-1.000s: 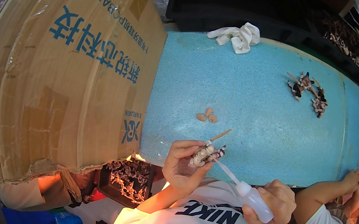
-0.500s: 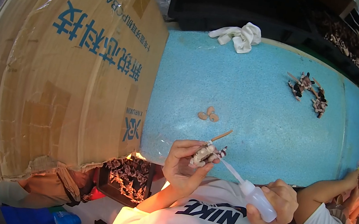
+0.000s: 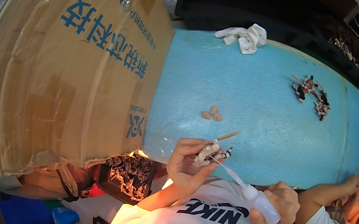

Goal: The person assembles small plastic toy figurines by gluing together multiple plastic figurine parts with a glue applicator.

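My left hand [image 3: 186,163] pinches a small pale figurine [image 3: 205,153] with dark patches, above the table's near edge. A thin brown stick [image 3: 227,136] juts from its upper side, and a dark-tipped striped part [image 3: 225,153] sticks out to the right. My right hand [image 3: 285,203] is wrapped round a translucent white squeeze bottle [image 3: 264,207], tilted with its long thin nozzle [image 3: 232,173] pointing up and left. The nozzle's tip is at the figurine; whether it touches cannot be made out. Beyond my hands, three small tan oval pieces [image 3: 213,114] lie on the blue table surface.
A large cardboard box [image 3: 73,66] walls off the left side. Several assembled figurines [image 3: 311,92] lie far right on the blue mat [image 3: 255,86]; a white cloth [image 3: 246,38] lies at its back. A tray of brown pieces [image 3: 126,176] is lower left. Another person's arm [image 3: 330,192] reaches in at right.
The nozzle tip has shifted left and slightly down, from beside the striped part to the figurine's body. Both hands keep their holds. The whole view has shifted slightly.
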Demonstrator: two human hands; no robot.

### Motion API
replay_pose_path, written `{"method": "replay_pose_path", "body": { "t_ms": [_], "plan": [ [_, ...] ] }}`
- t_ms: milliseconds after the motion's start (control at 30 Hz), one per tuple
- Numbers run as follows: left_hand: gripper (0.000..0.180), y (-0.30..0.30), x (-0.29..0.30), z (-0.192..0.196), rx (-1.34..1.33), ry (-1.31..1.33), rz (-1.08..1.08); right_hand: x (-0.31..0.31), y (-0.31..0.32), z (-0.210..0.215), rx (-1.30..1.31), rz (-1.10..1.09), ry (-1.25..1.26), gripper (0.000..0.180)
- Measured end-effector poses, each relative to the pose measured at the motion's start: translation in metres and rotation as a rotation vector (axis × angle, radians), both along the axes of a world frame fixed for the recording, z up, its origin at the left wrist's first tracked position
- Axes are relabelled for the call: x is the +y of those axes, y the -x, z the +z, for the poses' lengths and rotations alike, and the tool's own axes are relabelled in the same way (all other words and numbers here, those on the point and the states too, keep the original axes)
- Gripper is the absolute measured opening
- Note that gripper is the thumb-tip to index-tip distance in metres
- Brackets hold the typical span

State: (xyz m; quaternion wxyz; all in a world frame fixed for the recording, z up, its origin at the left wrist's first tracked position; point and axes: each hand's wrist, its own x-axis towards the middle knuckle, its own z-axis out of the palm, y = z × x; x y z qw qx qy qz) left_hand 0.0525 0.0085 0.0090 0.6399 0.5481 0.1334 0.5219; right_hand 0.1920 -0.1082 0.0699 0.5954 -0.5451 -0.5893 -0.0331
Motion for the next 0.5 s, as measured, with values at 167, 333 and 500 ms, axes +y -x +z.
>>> {"method": "replay_pose_path", "body": {
  "t_ms": [167,333,500],
  "plan": [
    [0.037,0.001,-0.001,-0.0028,-0.019,0.01,0.009,0.0025,0.0021,-0.0066,0.007,0.056,0.002,0.037],
    [0.037,-0.0008,-0.0016,-0.0039,-0.025,0.028,-0.001,0.0018,0.0037,-0.0044,0.009,0.056,0.033,0.037],
    [0.037,0.0001,-0.0012,-0.0045,-0.005,0.018,-0.005,0.003,0.0054,-0.0033,-0.011,0.039,0.044,0.037]
  ]
}}
